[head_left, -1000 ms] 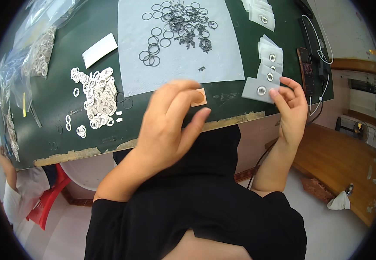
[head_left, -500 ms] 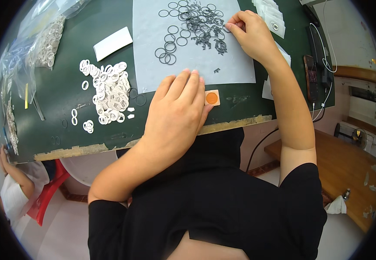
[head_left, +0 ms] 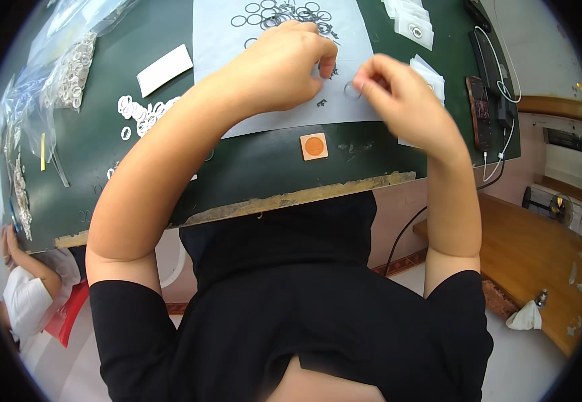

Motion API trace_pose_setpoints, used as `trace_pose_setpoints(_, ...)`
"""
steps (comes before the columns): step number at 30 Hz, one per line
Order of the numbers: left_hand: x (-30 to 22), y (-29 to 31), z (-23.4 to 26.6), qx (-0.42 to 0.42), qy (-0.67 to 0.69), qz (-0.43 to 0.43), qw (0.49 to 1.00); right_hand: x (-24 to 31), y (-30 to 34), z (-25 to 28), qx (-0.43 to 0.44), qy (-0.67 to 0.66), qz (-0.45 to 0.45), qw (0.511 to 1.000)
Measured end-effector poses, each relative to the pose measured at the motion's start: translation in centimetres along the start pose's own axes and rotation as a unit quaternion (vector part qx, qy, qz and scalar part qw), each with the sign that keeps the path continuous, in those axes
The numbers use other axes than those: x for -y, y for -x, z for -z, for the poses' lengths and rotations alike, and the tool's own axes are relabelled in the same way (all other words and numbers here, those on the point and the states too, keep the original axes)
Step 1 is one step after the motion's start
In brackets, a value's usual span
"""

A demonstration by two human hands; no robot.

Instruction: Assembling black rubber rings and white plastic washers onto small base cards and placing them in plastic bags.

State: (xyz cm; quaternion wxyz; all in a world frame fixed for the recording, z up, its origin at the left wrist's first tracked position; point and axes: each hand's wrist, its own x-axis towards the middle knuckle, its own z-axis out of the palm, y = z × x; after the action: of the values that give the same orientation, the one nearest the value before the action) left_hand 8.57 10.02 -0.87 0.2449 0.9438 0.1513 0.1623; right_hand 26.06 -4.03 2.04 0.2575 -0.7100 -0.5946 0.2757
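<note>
Over the white sheet (head_left: 365, 110), my left hand (head_left: 281, 67) hovers by the pile of black rings and small dark clip-like parts (head_left: 314, 15). Its fingers are bent, thumb and forefinger apart, with nothing visible between them; it hides part of the pile. Close to the sheet's right edge, my right hand (head_left: 405, 100) pinches a thin dark ring (head_left: 352, 90) between thumb and fingertips. A single small dark piece (head_left: 322, 102) lies on the sheet between the hands. Nearer me, on the green table, sits a square pale block with an orange round recess (head_left: 314, 146).
White ring pieces (head_left: 147, 117) are heaped at left, partly behind my left forearm, beside a white card (head_left: 164, 70) and clear bags of parts (head_left: 76, 74). At right lie small white packets (head_left: 413, 30), a phone (head_left: 479, 114) and cables. Another person's arm (head_left: 33, 261) shows at far left.
My left hand has left the spot by the orange-centred block and moved up over the sheet. My right hand has drawn back from the pile toward me, carrying a dark ring.
</note>
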Motion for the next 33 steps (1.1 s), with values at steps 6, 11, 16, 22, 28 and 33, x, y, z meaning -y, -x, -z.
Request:
trace_pose_setpoints(6, -1.1, 1.3, 0.0, 0.045, 0.062, -0.039, 0.996, 2.9, 4.5, -3.7, -0.022, 0.005, 0.064, 0.998)
trace_pose_setpoints(11, -0.7, 0.8, -0.1, 0.104, 0.068, -0.046, 0.991, 2.9, 4.6, -5.3, -0.024, -0.006, 0.053, 0.998)
trace_pose_setpoints(16, -1.6, 2.2, 0.6, 0.079, 0.055, -0.04, 0.995, 3.0, 4.7, -5.9, -0.041, 0.019, 0.057, 0.997)
trace_pose_setpoints(22, -5.2, 8.1, 2.5, -0.055, 0.41, 0.211, 0.886, 3.0, 4.6, -6.4, -0.055, 0.043, 0.066, 0.995)
trace_pose_setpoints(28, -8.0, 11.4, 0.3, -0.151, 0.586, 0.243, 0.759, 3.2, 4.8, -6.4, -0.064, 0.024, 0.051, 0.996)
trace_pose_setpoints(33, -8.8, 12.0, -1.6, -0.218, 0.615, 0.234, 0.721, 3.4, 5.3, -6.5, -0.105, 0.023, 0.059, 0.992)
